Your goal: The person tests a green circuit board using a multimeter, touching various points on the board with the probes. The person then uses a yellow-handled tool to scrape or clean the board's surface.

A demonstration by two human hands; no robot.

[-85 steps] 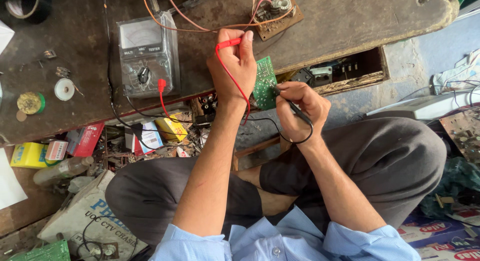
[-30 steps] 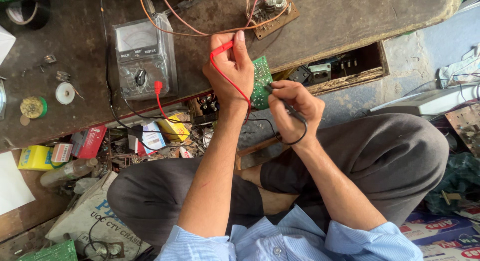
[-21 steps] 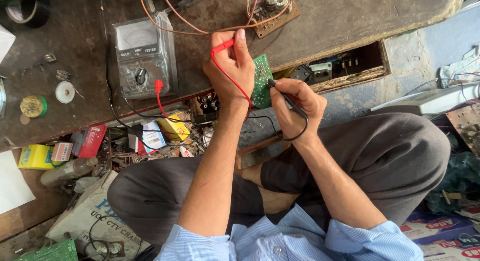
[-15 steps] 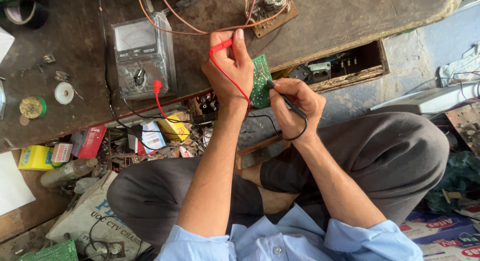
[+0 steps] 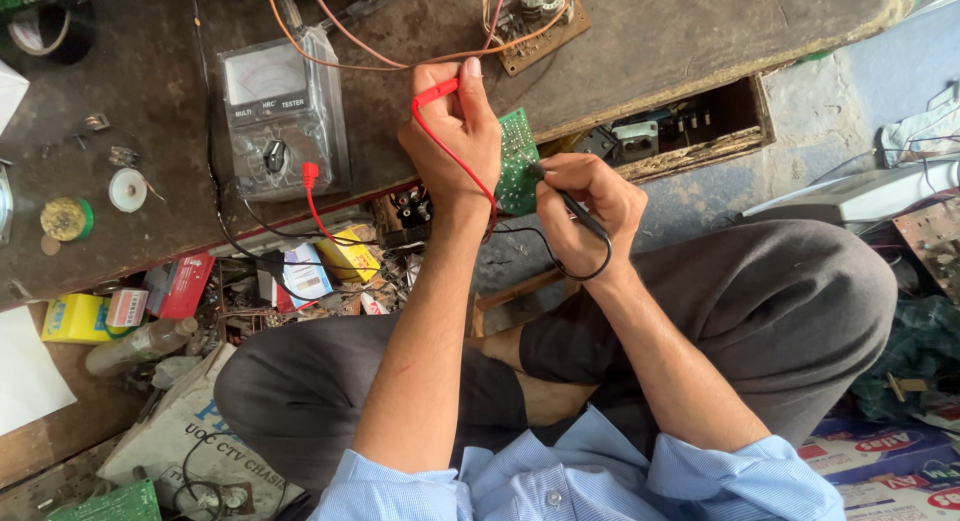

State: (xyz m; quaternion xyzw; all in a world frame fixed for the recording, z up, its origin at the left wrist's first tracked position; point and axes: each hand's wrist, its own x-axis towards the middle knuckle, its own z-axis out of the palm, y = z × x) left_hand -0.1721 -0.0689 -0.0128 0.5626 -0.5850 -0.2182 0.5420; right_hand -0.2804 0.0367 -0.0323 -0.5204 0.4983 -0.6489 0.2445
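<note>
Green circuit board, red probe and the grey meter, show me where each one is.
green circuit board (image 5: 517, 161), head view, on its bare face between the hands.
red probe (image 5: 436, 91), head view, on its handle in the left hand.
grey meter (image 5: 280, 121), head view, on its front panel.

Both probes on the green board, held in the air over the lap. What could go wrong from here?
1. The left hand holds both the green circuit board and the red probe; the unsupported board may shift, so a tip could slip and bridge neighbouring joints.
2. The red lead and black lead loop around the wrists; a snag could tug the analog meter.
3. The right hand partly hides the black probe tip, so contact is hard to confirm.
</note>
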